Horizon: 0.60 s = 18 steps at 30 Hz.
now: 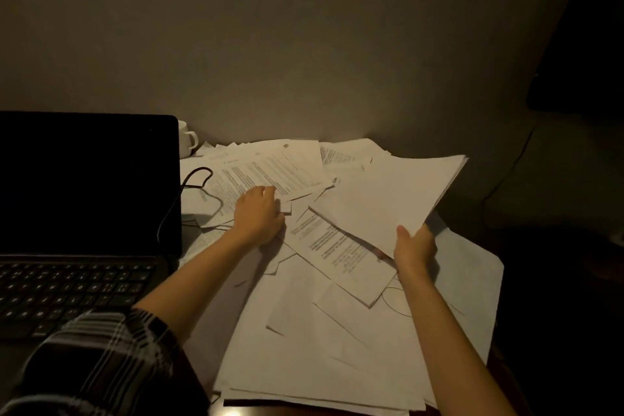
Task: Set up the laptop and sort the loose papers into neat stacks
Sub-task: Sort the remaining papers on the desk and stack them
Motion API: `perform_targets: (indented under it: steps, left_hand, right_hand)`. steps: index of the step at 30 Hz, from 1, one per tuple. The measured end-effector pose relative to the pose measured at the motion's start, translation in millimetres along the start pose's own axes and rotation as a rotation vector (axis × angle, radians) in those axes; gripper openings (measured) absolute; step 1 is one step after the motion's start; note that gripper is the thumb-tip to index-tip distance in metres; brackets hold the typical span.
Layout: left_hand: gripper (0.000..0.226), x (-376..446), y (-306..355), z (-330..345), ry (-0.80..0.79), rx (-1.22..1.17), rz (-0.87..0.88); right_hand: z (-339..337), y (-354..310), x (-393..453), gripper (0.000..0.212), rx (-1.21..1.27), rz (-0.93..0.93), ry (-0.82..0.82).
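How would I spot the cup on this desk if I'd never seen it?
Find the open laptop on the left. Just past its screen's top right corner, against the wall, a white cup peeks out. It is the only rounded thing with a handle among flat papers.

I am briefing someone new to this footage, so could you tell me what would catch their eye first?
The loose papers sprawled over the desk right of the open, dark-screened laptop. Above them, the right hand holds up a sheaf of sheets, while the left hand rests on printed pages near the middle.
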<state>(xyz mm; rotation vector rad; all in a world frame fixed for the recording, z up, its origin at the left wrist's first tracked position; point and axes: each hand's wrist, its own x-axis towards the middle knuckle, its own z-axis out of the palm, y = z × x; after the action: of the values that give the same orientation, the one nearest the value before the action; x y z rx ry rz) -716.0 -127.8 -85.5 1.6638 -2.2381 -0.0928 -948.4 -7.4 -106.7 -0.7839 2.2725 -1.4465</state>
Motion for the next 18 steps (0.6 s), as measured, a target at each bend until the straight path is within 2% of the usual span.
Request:
perform_targets:
  steps: [4,10,15,18]
  left_hand:
    - [0.045,14.2,2.3,3.7,-0.129,0.045,-0.093]
    - [0.013,18.6,6.1,-18.9,-0.197,0.192,0.05]
    - [0.02,19.4,-6.7,-36.0,-0.222,0.119,0.129]
    - [0.019,16.8,-8.0,-44.8,-0.249,0.039,0.138]
  right_hand:
    - [1.2,0.2,0.9,0.026,-0.009,-0.008,-0.021]
    - [0.8,0.9,4.6,0.03,0.009,0.023,-0.051]
    - [-4.3,2.5,4.7,0.027,0.091,0.006,-0.064]
    - [-4.3,-2.1,1.6,0.028,0.27,-0.021,-0.106]
